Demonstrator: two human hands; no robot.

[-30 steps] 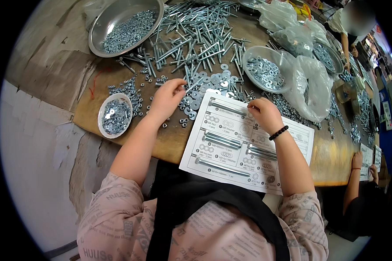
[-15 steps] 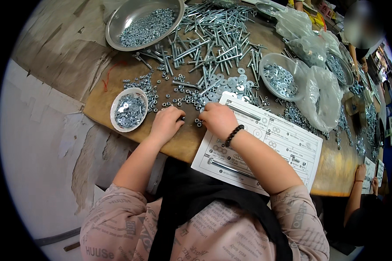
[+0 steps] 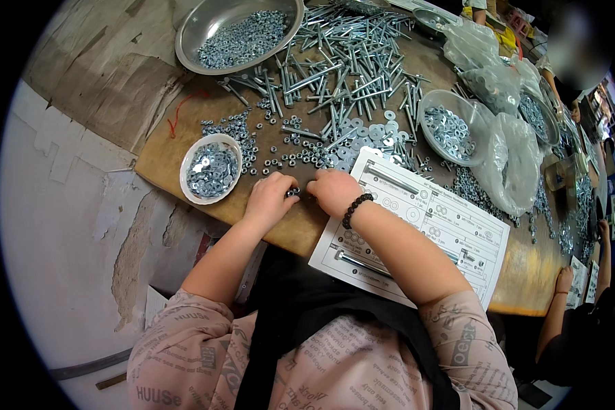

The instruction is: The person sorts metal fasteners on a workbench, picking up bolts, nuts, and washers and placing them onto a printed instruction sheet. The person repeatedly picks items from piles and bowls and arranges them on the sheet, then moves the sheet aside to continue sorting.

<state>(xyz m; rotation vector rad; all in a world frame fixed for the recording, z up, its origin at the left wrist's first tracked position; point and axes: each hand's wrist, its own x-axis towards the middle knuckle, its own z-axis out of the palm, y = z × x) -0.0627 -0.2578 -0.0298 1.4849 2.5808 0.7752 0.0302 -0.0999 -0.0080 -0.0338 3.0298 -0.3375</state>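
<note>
Close to the table's near edge, my left hand (image 3: 269, 198) is closed, with small metal nuts (image 3: 293, 193) at its thumb and fingertips. Just right of it, my right hand (image 3: 335, 191) has curled fingers directed at the left hand; whatever they hold is hidden. A black bead bracelet (image 3: 357, 209) circles that wrist. Under my right forearm lies a printed parts sheet (image 3: 420, 198) with drawings of bolts, nuts and washers. Loose nuts (image 3: 280, 162) are scattered just beyond both hands, beside a spread of flat washers (image 3: 372, 140).
A white bowl of washers (image 3: 205, 201) stands left of my hands. Farther back are a steel basin of nuts (image 3: 197, 37) and heaped bolts (image 3: 355, 61). At right are a clear bowl of washers (image 3: 482, 133), plastic bags (image 3: 509, 164) and a co-worker's hand (image 3: 564, 280).
My right hand has drawn back from the loose nuts and washers, nearer to my left hand. Nuts now show at the left fingertips. The whole view has shifted slightly.
</note>
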